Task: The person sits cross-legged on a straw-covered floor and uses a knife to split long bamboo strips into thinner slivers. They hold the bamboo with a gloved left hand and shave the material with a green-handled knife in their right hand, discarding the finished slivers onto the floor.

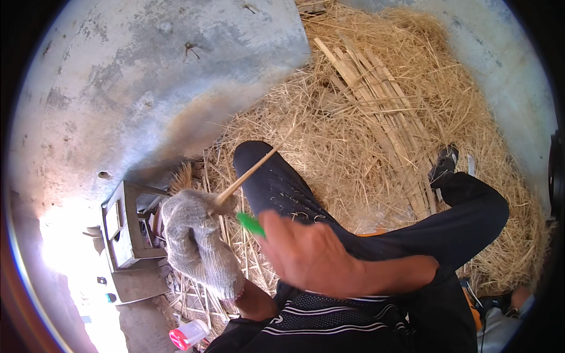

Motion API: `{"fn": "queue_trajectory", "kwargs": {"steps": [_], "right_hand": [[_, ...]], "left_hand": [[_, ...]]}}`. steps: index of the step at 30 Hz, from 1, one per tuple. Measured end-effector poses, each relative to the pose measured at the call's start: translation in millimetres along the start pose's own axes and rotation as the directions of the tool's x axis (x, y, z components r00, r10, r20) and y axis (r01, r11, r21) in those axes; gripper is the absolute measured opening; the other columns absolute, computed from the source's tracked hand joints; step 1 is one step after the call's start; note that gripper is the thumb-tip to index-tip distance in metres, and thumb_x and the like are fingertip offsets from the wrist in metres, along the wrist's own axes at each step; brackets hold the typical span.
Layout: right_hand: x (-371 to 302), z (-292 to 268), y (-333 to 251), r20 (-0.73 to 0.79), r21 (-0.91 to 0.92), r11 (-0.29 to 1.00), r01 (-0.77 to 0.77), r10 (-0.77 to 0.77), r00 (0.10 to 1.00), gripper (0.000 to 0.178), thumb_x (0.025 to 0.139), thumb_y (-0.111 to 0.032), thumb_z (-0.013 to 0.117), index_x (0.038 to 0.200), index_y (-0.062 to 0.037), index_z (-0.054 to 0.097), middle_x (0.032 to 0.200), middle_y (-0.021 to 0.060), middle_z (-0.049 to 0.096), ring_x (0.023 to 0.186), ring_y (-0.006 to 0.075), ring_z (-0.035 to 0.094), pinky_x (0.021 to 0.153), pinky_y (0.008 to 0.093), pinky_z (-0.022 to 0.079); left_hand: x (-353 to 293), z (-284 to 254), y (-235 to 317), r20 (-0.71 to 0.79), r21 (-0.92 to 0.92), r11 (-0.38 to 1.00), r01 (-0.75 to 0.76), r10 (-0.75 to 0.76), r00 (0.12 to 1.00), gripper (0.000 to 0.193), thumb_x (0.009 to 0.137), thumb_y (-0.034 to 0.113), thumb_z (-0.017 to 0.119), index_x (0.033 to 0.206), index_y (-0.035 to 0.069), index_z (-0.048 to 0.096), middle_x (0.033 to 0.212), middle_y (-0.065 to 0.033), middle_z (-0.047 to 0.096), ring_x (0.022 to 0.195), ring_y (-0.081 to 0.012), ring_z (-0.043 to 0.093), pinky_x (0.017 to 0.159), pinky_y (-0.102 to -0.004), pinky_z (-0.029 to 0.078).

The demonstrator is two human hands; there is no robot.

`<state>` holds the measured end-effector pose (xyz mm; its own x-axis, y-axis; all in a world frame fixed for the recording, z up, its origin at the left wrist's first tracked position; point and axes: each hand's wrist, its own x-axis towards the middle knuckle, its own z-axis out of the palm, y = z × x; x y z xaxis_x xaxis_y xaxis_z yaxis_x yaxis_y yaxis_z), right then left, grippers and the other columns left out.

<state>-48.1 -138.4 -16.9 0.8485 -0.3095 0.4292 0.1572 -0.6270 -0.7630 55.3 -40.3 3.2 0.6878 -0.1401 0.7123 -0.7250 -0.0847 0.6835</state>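
My left hand, in a grey knitted glove, is closed around a slim bamboo strip. The strip's free part slants up and to the right, over my bent left knee. Just right of the glove, my bare right hand is curled and slightly blurred. A green piece, like the handle of a small tool, sticks out of its fingers toward the strip. Whether any blade is attached cannot be seen. The green piece and the glove look close together; contact between them cannot be told.
A bundle of long split bamboo strips lies on a deep layer of shavings. My crossed legs in dark trousers frame the work. At left are a wooden frame-like stool and a clear red-lidded jar. A stained wall rises beyond.
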Motion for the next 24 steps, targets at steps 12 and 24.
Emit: {"fn": "queue_trajectory", "kwargs": {"steps": [12,24], "right_hand": [[2,-8,4,0.063,-0.060,0.996,-0.066,0.070,0.996,0.018,0.093,-0.014,0.061,0.095,-0.0012,0.048,0.059,0.0159,0.057,0.050,0.0348,0.061,0.043,0.0442,0.047],[1,21,17,-0.021,-0.296,0.942,-0.161,0.162,0.987,0.017,0.094,-0.016,0.058,0.097,-0.0015,0.049,0.061,0.0171,0.060,0.055,0.0364,0.063,0.049,0.0467,0.050]], "left_hand": [[2,-1,-5,-0.005,0.066,0.996,-0.057,0.058,0.998,0.008,0.084,-0.001,0.062,0.091,-0.004,0.063,0.098,-0.0138,0.065,0.090,-0.0238,0.061,0.074,-0.0345,0.054],[6,-22,-5,0.147,0.108,0.993,-0.052,0.036,0.989,0.012,0.094,-0.002,0.058,0.103,0.000,0.065,0.102,-0.0047,0.064,0.093,-0.0118,0.059,0.083,-0.0275,0.051]]}}
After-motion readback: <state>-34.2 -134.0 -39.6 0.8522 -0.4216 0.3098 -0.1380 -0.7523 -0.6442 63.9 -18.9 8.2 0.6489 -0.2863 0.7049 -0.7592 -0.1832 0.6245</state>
